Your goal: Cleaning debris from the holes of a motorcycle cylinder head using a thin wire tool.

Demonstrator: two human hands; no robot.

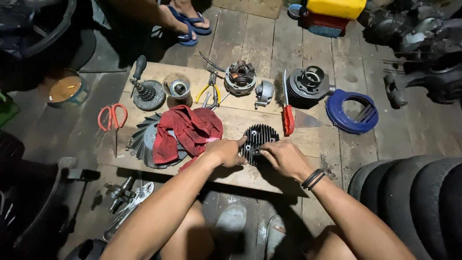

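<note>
Hands (255, 155) both gripping finned cylinder head (259, 139), flat on board (308, 139), fins running toward viewer.

I'm sitting on a floor of worn grey planks (308, 43), dim at the edges and brightest over the low wooden board (240, 123) before me. Black tyres (409, 192) stack at my right. A yellow box (337, 7) sits at the far edge, a tin (62, 89) at left.
</note>
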